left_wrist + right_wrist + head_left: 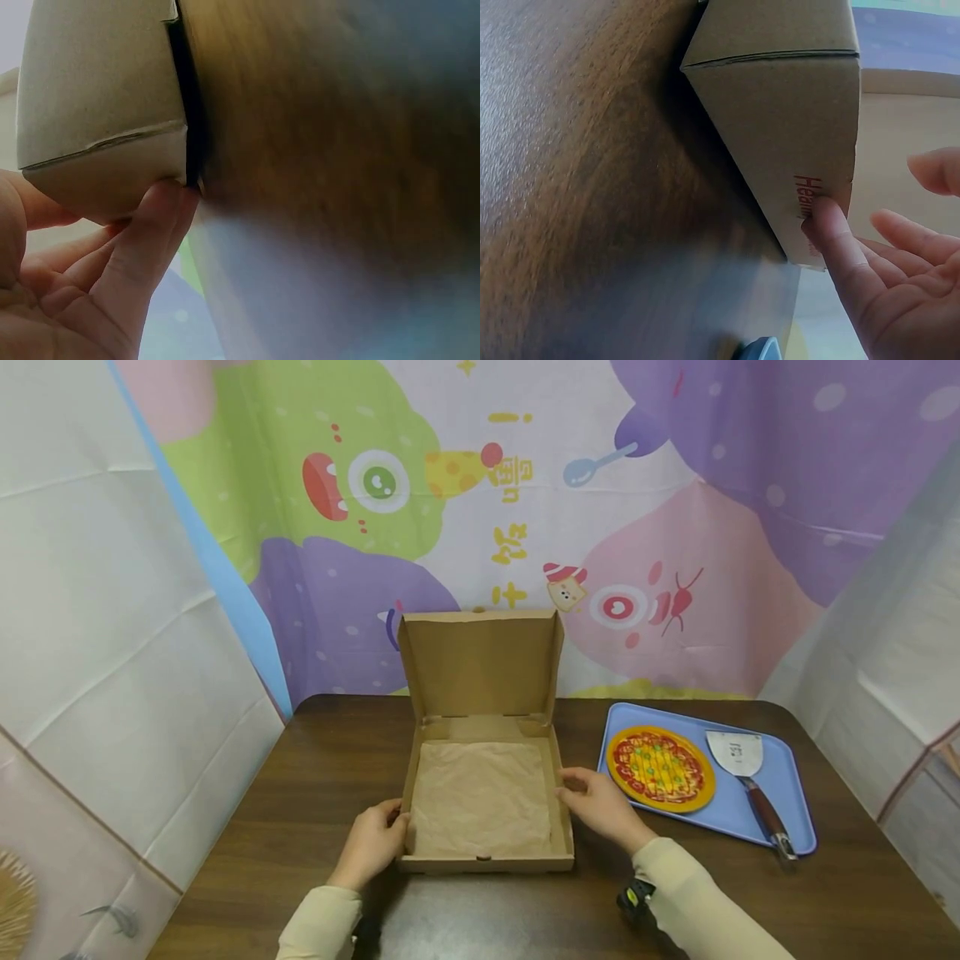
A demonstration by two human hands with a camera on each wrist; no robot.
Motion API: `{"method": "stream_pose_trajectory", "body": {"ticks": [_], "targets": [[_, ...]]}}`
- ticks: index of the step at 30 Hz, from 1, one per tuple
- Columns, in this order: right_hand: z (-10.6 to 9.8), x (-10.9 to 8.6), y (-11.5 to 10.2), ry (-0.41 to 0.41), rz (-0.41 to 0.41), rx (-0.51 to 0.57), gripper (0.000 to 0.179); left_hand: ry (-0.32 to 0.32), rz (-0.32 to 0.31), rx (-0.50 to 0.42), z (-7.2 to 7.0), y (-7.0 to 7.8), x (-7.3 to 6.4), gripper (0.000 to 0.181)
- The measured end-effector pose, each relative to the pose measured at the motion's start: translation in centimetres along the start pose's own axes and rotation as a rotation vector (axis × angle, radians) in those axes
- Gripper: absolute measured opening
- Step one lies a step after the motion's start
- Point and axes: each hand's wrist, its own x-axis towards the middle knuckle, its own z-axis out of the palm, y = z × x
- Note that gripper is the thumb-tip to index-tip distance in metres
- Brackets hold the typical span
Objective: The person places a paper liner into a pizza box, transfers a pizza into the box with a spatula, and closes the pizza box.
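A brown cardboard pizza box [487, 865] stands on the table with its lid [483, 667] raised. Crumpled brown paper [480, 797] lines the bottom. At the box's front left, my left hand [371, 843] grips the side wall, thumb over the rim and fingers [154, 214] against the outside near the lower corner. On the opposite side, my right hand [600, 806] touches the outer wall with a fingertip, beside red printing [808, 196]. Its thumb [936, 171] stands apart from the wall, over the rim.
To the right lies a blue tray [678, 717] with a toy-like pizza [662, 768] on an orange round base and a metal pizza server [738, 756] with a dark wooden handle. The brown table [315, 760] ends at a printed cartoon curtain [480, 527].
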Motion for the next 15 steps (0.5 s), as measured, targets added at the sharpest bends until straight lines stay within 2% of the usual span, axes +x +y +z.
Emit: {"method": "stream_pose_trajectory", "body": {"ticks": [7,11,15], "targets": [[0.4,0.2,0.0,-0.004,-0.006,0.018,0.039,-0.007,-0.018,0.005,-0.2,0.0,0.0,0.035],[0.5,0.2,0.1,-0.014,-0.013,0.043,0.039,-0.021,-0.032,0.010,-0.6,0.3,-0.1,0.045],[0.1,-0.1,0.1,-0.043,0.006,0.113,0.040,-0.013,-0.029,0.018,-1.0,1.1,-0.2,0.054]]}}
